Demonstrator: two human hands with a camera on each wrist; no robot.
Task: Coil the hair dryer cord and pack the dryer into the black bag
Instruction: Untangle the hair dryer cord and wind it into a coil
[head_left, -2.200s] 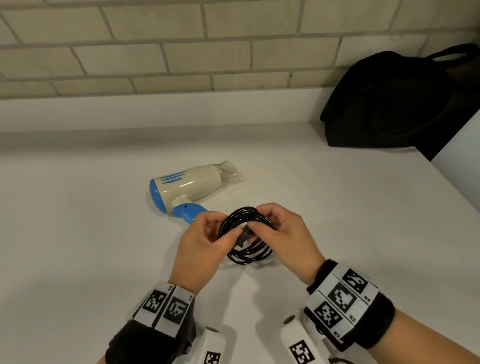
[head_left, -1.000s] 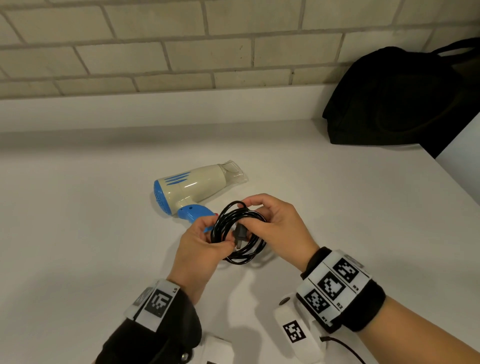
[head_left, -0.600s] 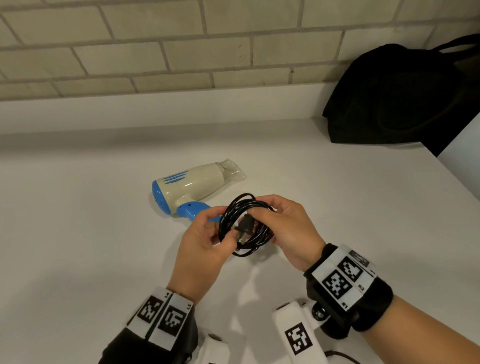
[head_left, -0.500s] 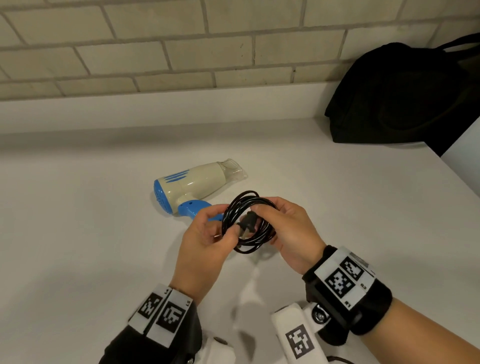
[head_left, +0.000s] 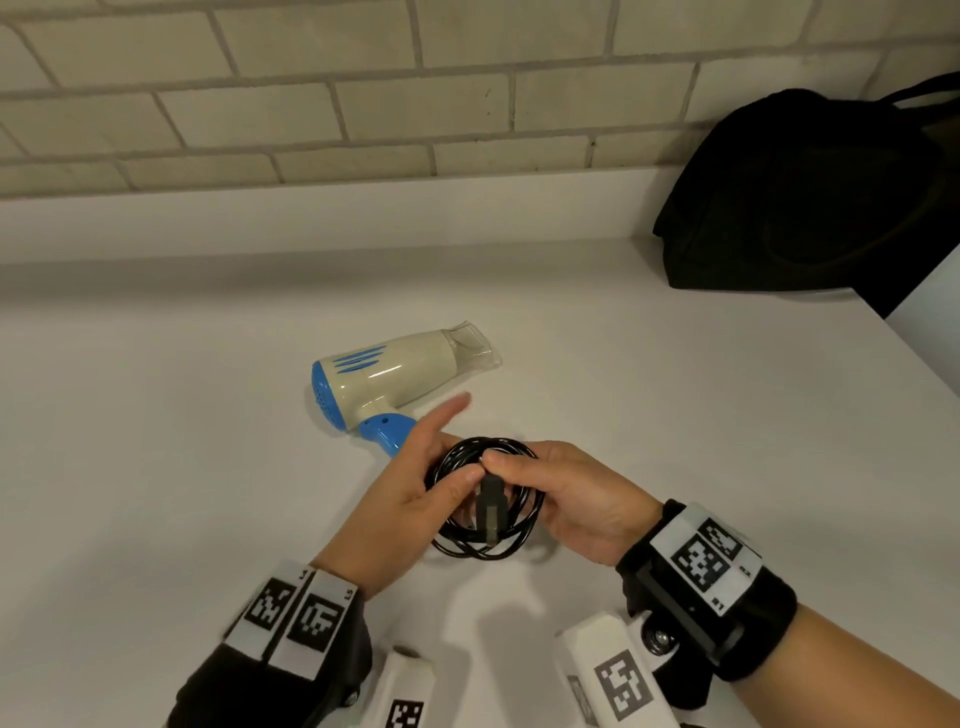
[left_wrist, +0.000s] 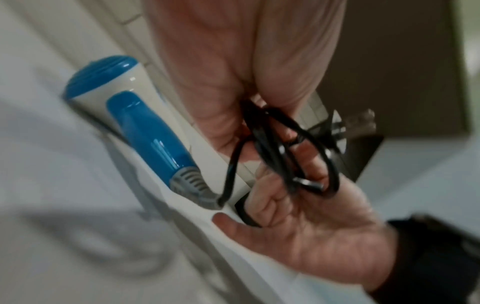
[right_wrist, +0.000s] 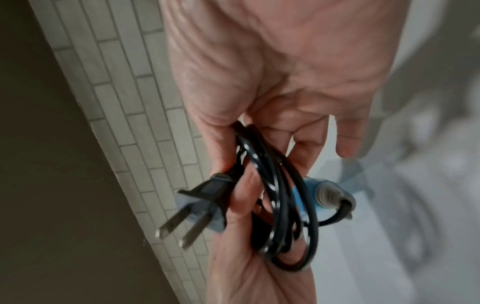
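— Where did things stand?

— The white counter (head_left: 182, 467) carried the black fabric bag (head_left: 800, 197) at the far right, well apart from the cream-and-blue plastic hair dryer (head_left: 384, 376) lying on its side. The glossy black coiled cord (head_left: 488, 540) sat pinched in both grips: right hand (head_left: 576, 506), left hand (head_left: 400, 499).

— Advice?

— Probably tuck the black two-pronged plug (right_wrist: 205, 202) through the loops, keeping them pinched (they'd likely spring open). Whether the bag was open, I couldn't tell.
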